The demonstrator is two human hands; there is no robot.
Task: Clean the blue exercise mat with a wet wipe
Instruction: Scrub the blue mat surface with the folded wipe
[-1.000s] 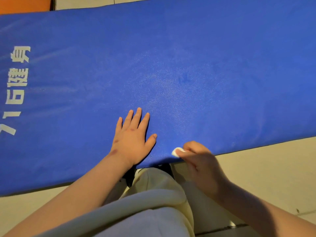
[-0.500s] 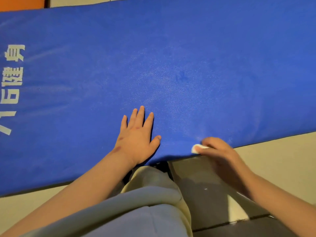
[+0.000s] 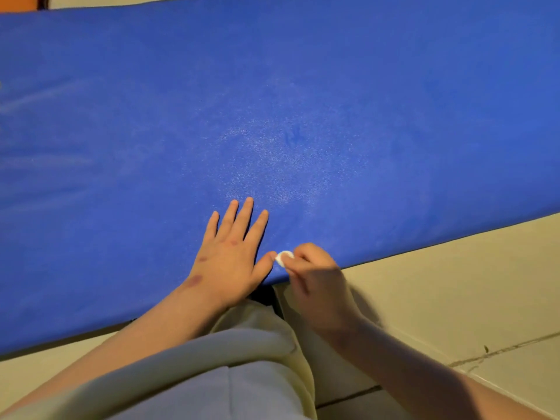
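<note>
Here, one mat (image 3: 303, 101), one wipe (image 3: 284, 257), two hands: left hand (image 3: 233, 262), right hand (image 3: 318, 283).

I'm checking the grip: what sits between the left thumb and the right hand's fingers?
Head view: the white wipe, pinched by the right hand on the mat, beside the left hand.

I am indoors, down on the floor of a room. It looks like a place for exercise, maybe a gym or a room at home; I cannot tell which. A big blue exercise mat (image 3: 303, 101) lies flat and fills most of what I see. The floor (image 3: 439, 283) is made of pale tiles with thin dark lines (image 3: 348, 396) between them. One line looks rough and cracked (image 3: 500, 349). Past the mat's far edge I see something orange (image 3: 16, 3).
</note>
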